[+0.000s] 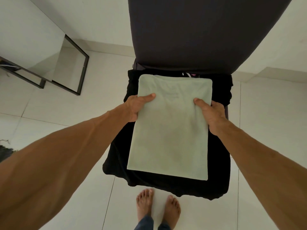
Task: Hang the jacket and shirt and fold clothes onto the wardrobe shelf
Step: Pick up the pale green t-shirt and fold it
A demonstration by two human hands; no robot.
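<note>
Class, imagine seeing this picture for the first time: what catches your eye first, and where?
A folded pale green shirt fills the centre, gripped at its side edges by the left hand and right hand. Beneath it black clothing covers the seat of a dark grey chair, with bare feet on white floor tiles below.

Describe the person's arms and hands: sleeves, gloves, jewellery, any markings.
Both forearms are bare right up to the frame edges, with no sleeves in view. The left hand and right hand wear no gloves, and neither wrist carries a watch or bracelet. No tattoos or markings show. Rings cannot be ruled out, since most fingers are hidden under the folded pale green T-shirt.
</note>
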